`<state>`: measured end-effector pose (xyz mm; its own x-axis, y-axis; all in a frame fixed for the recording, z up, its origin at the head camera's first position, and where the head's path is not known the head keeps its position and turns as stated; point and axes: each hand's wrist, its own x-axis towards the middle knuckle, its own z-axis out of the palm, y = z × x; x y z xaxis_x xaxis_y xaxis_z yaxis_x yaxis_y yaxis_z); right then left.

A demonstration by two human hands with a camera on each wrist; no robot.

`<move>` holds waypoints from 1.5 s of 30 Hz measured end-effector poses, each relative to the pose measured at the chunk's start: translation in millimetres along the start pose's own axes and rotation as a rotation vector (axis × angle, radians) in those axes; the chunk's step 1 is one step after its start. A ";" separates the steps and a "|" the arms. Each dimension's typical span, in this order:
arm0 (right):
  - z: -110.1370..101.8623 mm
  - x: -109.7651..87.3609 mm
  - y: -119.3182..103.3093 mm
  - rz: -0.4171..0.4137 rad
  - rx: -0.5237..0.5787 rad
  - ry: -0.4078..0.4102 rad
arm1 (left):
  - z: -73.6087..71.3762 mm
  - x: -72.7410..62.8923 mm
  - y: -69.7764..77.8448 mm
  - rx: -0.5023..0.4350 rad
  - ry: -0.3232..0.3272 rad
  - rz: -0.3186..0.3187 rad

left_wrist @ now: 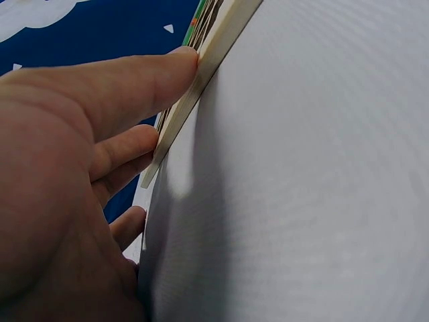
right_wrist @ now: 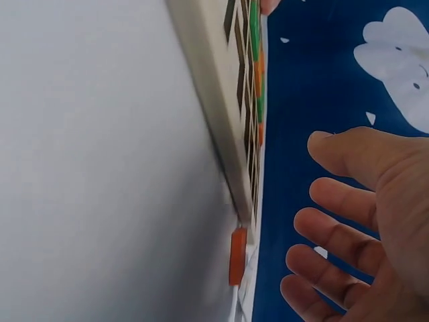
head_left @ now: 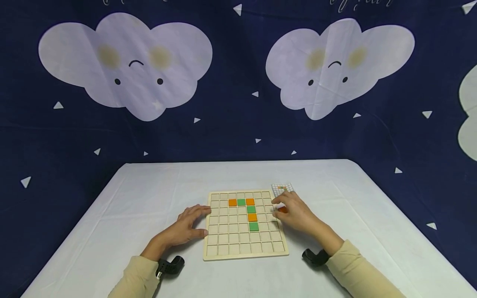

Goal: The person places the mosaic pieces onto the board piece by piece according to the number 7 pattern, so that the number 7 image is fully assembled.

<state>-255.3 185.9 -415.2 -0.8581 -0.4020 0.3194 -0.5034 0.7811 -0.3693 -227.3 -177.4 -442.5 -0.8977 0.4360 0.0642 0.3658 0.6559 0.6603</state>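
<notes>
A pale wooden grid board (head_left: 228, 229) lies flat on the table. Orange and green square tiles sit in its cells: three in a row near the far side, led by an orange tile (head_left: 232, 202), and three more running toward me, ending in a green tile (head_left: 254, 226). My left hand (head_left: 181, 227) touches the board's left edge, thumb and fingers spread along it. Over the right edge hovers my right hand (head_left: 296, 213), fingers apart and holding nothing. A loose orange tile (right_wrist: 237, 257) lies beside the board's edge, partly covered by that hand in the head view.
A small printed card (head_left: 282, 188) with a coloured grid pattern lies past the board's far right corner. White cloth covers the table (head_left: 149, 198). Behind it hangs a dark blue curtain (head_left: 238, 136) with clouds and triangles.
</notes>
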 end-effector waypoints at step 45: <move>-2.7 -1.1 41.9 0.048 -0.046 -0.133 | 1.2 0.2 -2.1 0.002 0.012 0.034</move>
<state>-275.2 220.4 -428.7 -0.8883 -0.4212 0.1832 -0.4593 0.8206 -0.3402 -227.9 -178.0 -444.7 -0.8877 0.4504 0.0957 0.3966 0.6421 0.6560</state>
